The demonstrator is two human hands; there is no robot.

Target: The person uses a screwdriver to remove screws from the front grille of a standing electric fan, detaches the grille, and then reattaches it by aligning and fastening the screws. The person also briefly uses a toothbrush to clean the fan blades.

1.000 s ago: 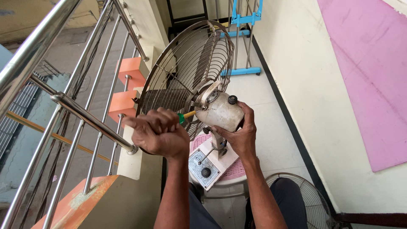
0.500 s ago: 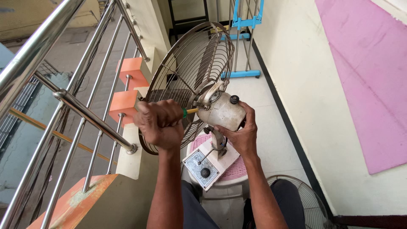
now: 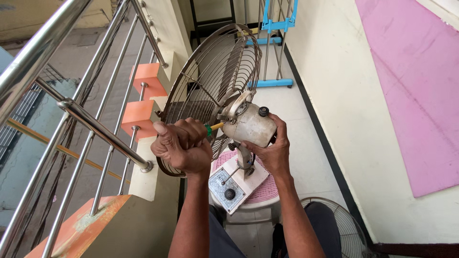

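Head view: the left hand [image 3: 184, 145] has its fingers wrapped tight round a screwdriver [image 3: 213, 127], whose long axis points toward 3 o'clock into the fan motor housing [image 3: 249, 126]. The right hand [image 3: 272, 150] cups that housing from 5 o'clock, fingers curled on it. The wire guard [image 3: 215, 81] stands at 11 o'clock. A patterned control plate [image 3: 228, 184] lies below, above a pink stool [image 3: 267, 191].

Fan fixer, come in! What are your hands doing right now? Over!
Left hand fisted on screwdriver, tip at fan motor housing. Right hand cradles housing. Rear wire guard on, nothing blocking.
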